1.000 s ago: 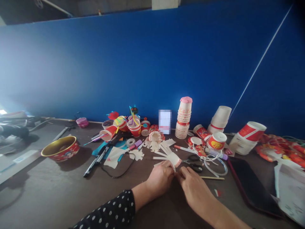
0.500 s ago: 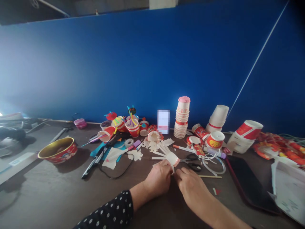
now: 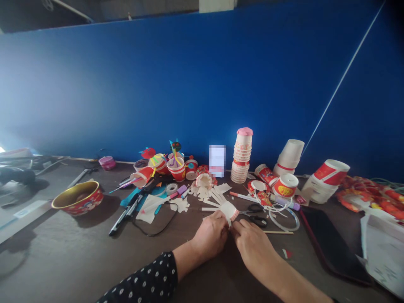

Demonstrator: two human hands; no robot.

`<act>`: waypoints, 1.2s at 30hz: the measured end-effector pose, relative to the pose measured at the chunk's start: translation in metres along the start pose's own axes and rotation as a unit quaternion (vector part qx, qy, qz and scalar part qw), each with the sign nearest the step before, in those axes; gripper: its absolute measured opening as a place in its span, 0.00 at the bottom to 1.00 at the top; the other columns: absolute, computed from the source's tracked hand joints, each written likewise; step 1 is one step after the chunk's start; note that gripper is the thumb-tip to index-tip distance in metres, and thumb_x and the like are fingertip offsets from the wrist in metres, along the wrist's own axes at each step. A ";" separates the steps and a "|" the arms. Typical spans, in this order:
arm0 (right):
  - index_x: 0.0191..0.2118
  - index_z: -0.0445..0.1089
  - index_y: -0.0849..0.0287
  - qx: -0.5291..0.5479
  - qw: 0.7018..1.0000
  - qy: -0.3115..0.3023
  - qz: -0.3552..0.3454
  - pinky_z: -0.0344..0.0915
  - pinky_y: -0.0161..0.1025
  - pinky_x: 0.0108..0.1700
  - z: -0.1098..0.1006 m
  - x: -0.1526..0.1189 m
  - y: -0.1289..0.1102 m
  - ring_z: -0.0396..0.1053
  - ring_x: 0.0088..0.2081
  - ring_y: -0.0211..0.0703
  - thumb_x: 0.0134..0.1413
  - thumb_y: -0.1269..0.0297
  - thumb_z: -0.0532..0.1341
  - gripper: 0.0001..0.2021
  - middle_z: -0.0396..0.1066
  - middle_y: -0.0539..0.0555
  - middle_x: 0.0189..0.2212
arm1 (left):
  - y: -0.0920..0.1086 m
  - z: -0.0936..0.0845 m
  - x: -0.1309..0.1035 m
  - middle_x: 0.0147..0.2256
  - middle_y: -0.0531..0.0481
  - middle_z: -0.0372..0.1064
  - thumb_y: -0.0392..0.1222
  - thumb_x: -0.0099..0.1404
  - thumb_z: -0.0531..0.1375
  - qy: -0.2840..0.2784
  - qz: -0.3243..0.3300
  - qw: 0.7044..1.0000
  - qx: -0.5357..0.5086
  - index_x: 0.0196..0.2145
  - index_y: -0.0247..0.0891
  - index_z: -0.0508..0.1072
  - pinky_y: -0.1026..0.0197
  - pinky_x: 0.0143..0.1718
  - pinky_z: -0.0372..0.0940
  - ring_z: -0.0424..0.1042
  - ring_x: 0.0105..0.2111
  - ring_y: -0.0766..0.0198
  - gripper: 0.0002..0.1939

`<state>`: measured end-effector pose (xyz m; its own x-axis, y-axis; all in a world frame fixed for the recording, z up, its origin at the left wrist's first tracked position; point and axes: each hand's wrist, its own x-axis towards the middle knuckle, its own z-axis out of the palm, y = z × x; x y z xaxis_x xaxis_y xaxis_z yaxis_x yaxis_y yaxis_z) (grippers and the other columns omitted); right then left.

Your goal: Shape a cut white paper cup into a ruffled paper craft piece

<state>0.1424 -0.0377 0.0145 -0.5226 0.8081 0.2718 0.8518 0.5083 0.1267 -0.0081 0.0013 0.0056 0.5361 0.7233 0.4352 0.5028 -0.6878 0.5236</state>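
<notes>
A white paper cup cut into long strips (image 3: pixel 227 208) fans out away from me at the centre of the table. My left hand (image 3: pixel 211 234) is closed on its near side, fingers curled. Close beside it on the right, my right hand (image 3: pixel 249 242) has its fingers pinched together at the cup's near edge; a small white bit shows between the two hands. Fingertips of both are partly hidden. Black-handled scissors (image 3: pixel 257 219) lie just beyond my right hand.
A gold-rimmed red bowl (image 3: pixel 78 200) stands left. Decorated cups (image 3: pixel 176 173), a cup stack (image 3: pixel 240 162) and more cups (image 3: pixel 285 185) line the back. Pens (image 3: pixel 126 214) lie left of centre; a dark tablet (image 3: pixel 331 244) and white box (image 3: pixel 383 252) are right.
Both hands have barely moved, staying together at the cut cup. The whole view has shifted very slightly.
</notes>
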 end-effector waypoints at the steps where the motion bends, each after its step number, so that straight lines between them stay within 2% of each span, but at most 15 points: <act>1: 0.35 0.73 0.61 -0.002 1.000 0.002 0.002 0.57 0.41 0.37 0.001 0.000 0.000 0.65 0.36 0.44 0.54 0.80 0.53 0.13 0.71 0.54 0.33 | 0.000 0.001 0.000 0.29 0.47 0.65 0.26 0.54 0.51 -0.003 -0.007 1.000 0.000 0.25 0.35 0.64 0.64 0.33 0.63 0.65 0.31 0.62 0.07; 7: 0.37 0.73 0.63 -0.015 1.000 0.005 0.003 0.58 0.42 0.40 0.007 0.000 -0.001 0.65 0.38 0.46 0.53 0.80 0.53 0.13 0.71 0.56 0.36 | -0.002 0.003 0.003 0.30 0.48 0.66 0.26 0.55 0.52 -0.033 -0.021 0.999 0.037 0.23 0.35 0.67 0.64 0.33 0.63 0.66 0.31 0.63 0.09; 13: 0.40 0.71 0.63 0.020 0.999 -0.032 0.021 0.59 0.40 0.40 -0.004 0.000 0.001 0.66 0.37 0.45 0.53 0.81 0.52 0.15 0.71 0.56 0.35 | 0.003 -0.002 0.005 0.30 0.47 0.66 0.29 0.58 0.53 -0.051 -0.022 0.994 0.093 0.25 0.34 0.68 0.63 0.32 0.63 0.66 0.30 0.62 0.07; 16: 0.39 0.71 0.63 0.036 0.998 -0.047 0.009 0.59 0.39 0.40 -0.008 -0.003 0.001 0.66 0.36 0.44 0.51 0.82 0.52 0.15 0.71 0.56 0.33 | 0.006 -0.004 0.006 0.31 0.47 0.66 0.30 0.59 0.53 -0.064 -0.024 0.991 0.113 0.25 0.34 0.69 0.64 0.32 0.62 0.66 0.30 0.63 0.07; 21: 0.35 0.72 0.61 0.028 0.999 -0.027 0.002 0.58 0.40 0.39 -0.003 -0.005 0.002 0.65 0.35 0.44 0.50 0.82 0.53 0.13 0.70 0.54 0.32 | 0.009 -0.004 0.007 0.31 0.46 0.66 0.30 0.60 0.52 -0.086 -0.035 0.987 0.131 0.24 0.34 0.68 0.64 0.32 0.63 0.66 0.31 0.63 0.09; 25: 0.34 0.72 0.60 0.021 0.999 -0.025 -0.003 0.57 0.40 0.37 -0.003 -0.005 0.002 0.64 0.35 0.44 0.50 0.81 0.54 0.13 0.70 0.53 0.32 | 0.005 -0.002 0.005 0.31 0.46 0.65 0.29 0.59 0.52 -0.069 -0.037 0.992 0.100 0.25 0.34 0.68 0.64 0.33 0.63 0.66 0.32 0.62 0.09; 30: 0.37 0.72 0.61 0.014 1.000 -0.024 -0.008 0.56 0.40 0.38 -0.005 -0.004 0.002 0.64 0.35 0.44 0.50 0.80 0.54 0.13 0.70 0.54 0.32 | -0.002 0.001 0.002 0.30 0.47 0.64 0.23 0.53 0.50 -0.008 -0.024 0.998 0.059 0.27 0.34 0.67 0.65 0.34 0.62 0.65 0.33 0.63 0.11; 36: 0.39 0.72 0.60 0.015 1.000 -0.024 0.000 0.57 0.40 0.39 -0.003 -0.002 0.003 0.65 0.36 0.44 0.51 0.80 0.53 0.14 0.71 0.55 0.34 | -0.006 0.004 0.001 0.29 0.47 0.64 0.23 0.49 0.50 0.007 -0.021 0.999 0.044 0.27 0.34 0.66 0.64 0.32 0.61 0.64 0.31 0.62 0.11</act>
<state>0.1460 -0.0385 0.0172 -0.5244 0.8209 0.2263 0.8507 0.5165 0.0976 -0.0078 0.0061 0.0000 0.5041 0.7517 0.4253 0.5824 -0.6595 0.4753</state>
